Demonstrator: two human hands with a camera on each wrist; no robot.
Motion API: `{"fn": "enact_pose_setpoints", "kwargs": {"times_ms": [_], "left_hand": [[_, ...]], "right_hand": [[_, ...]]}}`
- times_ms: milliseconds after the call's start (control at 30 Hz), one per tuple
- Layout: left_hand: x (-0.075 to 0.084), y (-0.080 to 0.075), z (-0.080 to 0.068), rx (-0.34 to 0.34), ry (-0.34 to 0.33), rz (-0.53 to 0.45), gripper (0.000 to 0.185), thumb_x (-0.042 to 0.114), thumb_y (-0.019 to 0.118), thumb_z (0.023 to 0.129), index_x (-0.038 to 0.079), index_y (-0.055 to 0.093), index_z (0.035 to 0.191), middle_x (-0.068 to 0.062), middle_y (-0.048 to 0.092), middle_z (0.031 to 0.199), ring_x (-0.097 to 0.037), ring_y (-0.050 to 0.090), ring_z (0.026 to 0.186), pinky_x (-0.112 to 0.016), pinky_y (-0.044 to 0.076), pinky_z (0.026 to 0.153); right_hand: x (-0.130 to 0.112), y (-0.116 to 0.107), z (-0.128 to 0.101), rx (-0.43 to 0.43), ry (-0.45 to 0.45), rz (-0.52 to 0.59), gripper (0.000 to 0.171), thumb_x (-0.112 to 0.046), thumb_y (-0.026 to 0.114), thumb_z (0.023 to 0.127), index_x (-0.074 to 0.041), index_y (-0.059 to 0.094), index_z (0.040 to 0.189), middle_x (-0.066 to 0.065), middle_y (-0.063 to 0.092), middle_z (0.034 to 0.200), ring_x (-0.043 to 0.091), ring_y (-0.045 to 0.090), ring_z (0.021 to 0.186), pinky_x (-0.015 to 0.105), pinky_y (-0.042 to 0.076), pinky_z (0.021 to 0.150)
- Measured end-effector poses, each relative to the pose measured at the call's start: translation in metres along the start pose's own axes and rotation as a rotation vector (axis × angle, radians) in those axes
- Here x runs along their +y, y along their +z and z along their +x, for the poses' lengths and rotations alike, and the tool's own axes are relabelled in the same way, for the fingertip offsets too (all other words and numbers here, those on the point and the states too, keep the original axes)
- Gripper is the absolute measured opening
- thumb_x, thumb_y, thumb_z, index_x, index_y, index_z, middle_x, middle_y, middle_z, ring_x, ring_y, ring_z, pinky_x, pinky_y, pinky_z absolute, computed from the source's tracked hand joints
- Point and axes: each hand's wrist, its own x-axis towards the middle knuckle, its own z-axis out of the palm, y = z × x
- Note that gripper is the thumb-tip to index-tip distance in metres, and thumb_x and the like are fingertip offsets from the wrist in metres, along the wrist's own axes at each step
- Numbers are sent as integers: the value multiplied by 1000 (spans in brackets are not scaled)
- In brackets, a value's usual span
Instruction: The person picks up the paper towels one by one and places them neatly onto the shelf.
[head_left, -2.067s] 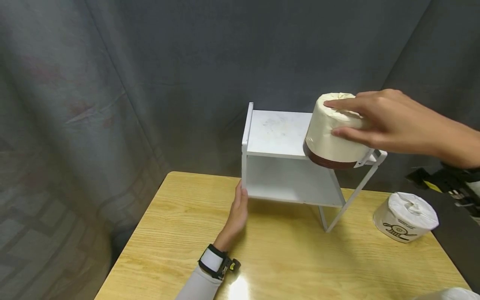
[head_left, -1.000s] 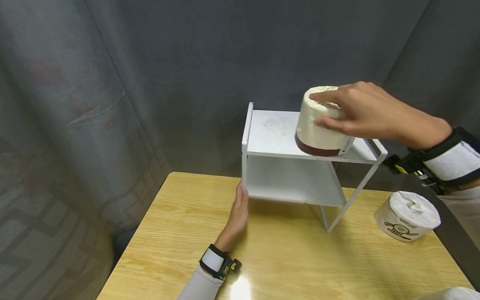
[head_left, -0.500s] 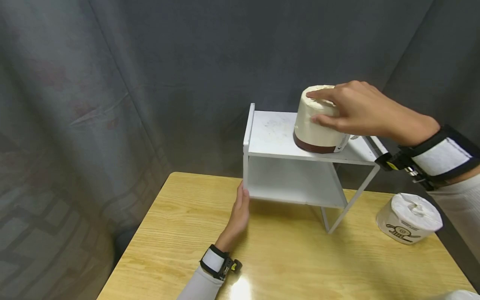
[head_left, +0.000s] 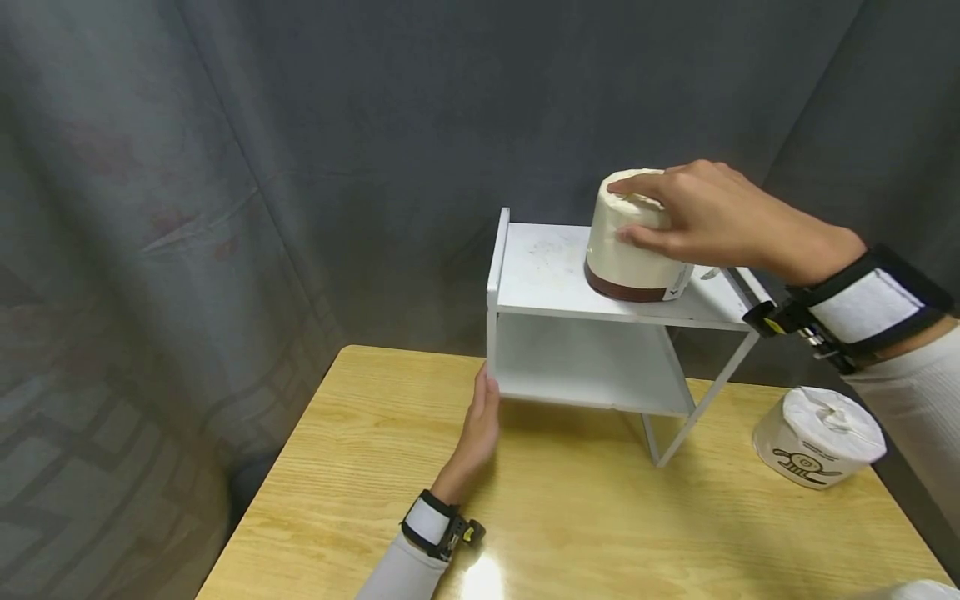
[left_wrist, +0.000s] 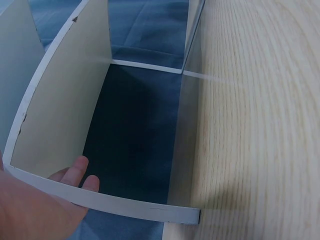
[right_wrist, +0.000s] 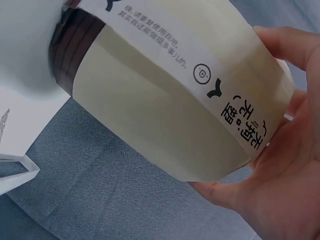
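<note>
A two-tier white shelf rack [head_left: 592, 350] stands on the wooden table. My left hand [head_left: 474, 429] grips its left leg low down; in the left wrist view the fingertips [left_wrist: 77, 170] curl over the white frame bar. On the top tier's right half sits a cream paper-wrapped toilet roll [head_left: 633, 242] with a brown band round its base. My right hand [head_left: 705, 212] grips this roll from above and the right, thumb on the near side. Printed lettering and a small round face mark the wrapper [right_wrist: 165, 100] in the right wrist view. The far fingers are partly hidden.
A white wrapped toilet roll [head_left: 821, 437] with a dog-like drawing stands at the table's right. Another white item [head_left: 915, 590] is cut off at the lower right corner. Grey curtain [head_left: 337, 167] hangs behind the wooden table [head_left: 360, 467].
My right hand has carried the cream toilet roll left and back, from over the rack's right front edge onto the top tier. My left hand has kept its grip on the leg.
</note>
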Motion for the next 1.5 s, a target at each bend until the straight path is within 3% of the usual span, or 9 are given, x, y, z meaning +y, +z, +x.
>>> {"fn": "enact_pose_setpoints", "kwargs": {"times_ms": [500,1067,1233,1367,1500], "left_hand": [[3,0,0,1,-2,1,60,47,20,118,24,9,172,-8,17,177,-30,18,162,-56,18,130],[3,1,0,-6,-6,-6,59,46,20,118,25,9,172,-6,17,177,-27,18,162,-53,19,130],[3,0,1,-12,4,1,60,46,21,118,23,8,172,-7,17,177,-27,19,162,-52,20,130],[2,-1,2,-13,4,3,61,47,21,118,23,8,172,-7,17,177,-27,18,162,-52,20,130],[1,-1,2,-10,6,6,61,48,21,117,21,9,172,-8,17,177,-29,19,162,-53,20,130]], "right_hand": [[-1,0,7,-32,35,-5,55,-26,75,101,2,59,146,27,74,105,27,60,71,36,42,56],[1,1,5,-1,7,-64,56,-30,77,99,0,62,143,25,72,95,28,59,71,37,39,58],[1,0,5,22,12,-79,56,-31,79,96,-1,64,141,26,74,99,38,65,85,43,42,63],[0,-1,5,24,35,-81,57,-34,80,95,-3,65,141,25,75,102,45,64,102,56,46,76],[-1,-2,4,24,53,-77,60,-37,80,95,-4,65,142,25,75,103,47,63,106,61,46,83]]}}
